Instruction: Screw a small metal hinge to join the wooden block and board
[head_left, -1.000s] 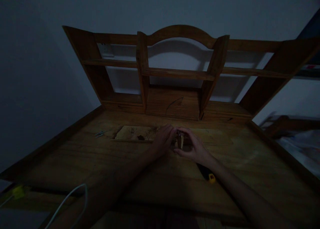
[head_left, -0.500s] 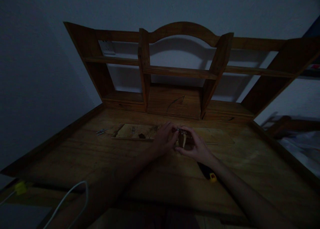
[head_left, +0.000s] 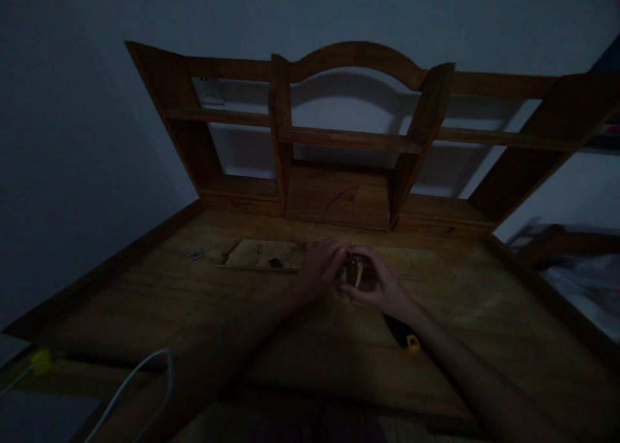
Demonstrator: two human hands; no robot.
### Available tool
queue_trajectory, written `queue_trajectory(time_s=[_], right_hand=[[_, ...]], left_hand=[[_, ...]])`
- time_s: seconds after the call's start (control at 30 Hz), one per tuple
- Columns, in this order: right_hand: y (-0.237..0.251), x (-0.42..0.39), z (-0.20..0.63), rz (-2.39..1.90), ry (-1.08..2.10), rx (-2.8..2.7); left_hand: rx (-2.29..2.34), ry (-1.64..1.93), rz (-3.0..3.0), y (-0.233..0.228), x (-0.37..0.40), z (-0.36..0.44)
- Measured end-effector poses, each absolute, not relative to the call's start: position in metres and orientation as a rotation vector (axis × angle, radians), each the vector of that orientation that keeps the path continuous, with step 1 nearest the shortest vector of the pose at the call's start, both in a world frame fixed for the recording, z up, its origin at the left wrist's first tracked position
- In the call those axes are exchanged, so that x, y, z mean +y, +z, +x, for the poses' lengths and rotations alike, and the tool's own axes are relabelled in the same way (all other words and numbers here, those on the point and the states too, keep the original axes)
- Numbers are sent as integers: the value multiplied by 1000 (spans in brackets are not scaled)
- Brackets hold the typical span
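Over the middle of the wooden desk, both hands meet at a small brown piece with a pale curved strip [head_left: 357, 273]; the dim light hides its kind. My right hand [head_left: 382, 288] curls round it, thumb below and fingers above. From the left, my left hand [head_left: 320, 268] pinches at its upper end, and what sits between those fingertips is hidden. Beneath the hands lies a long, thin wooden board [head_left: 261, 254] with dark crumbs and a dark brown flake [head_left: 275, 262] on it. A black and yellow tool [head_left: 404, 334] is partly covered by my right forearm.
Several thin metal pieces [head_left: 197, 254] lie on the desk [head_left: 208, 307] at the left. A wooden shelf unit [head_left: 349, 139] stands along the back, with a thin dark curved strand [head_left: 339, 199] at its centre. A white cable [head_left: 128, 381] loops over my left forearm.
My left fingers have shifted slightly at the top of the brown piece, which has turned a little in my right hand. The rest looks the same.
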State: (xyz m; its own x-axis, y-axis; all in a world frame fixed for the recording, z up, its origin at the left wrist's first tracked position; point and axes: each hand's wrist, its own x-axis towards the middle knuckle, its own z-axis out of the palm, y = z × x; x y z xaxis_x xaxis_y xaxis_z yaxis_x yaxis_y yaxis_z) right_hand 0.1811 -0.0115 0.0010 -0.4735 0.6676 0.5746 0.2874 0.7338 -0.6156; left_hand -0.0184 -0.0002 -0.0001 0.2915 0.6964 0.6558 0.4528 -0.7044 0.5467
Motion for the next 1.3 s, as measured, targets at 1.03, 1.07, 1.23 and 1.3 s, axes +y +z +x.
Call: queue_trajectory(time_s=[1.03, 1.07, 1.23, 1.3], right_hand=[[2, -12, 182, -705, 521, -2106], [2, -12, 182, -706, 525, -2103], [3, -12, 181, -698, 545, -2084], [3, -12, 180, -689, 566, -2082]], left_hand=[[1182, 1324, 2339, -12, 4, -17], [1176, 1324, 2338, -12, 5, -18], [1068, 1298, 2319, -3, 0, -20], [1043, 1288, 2305, 0, -2, -20]])
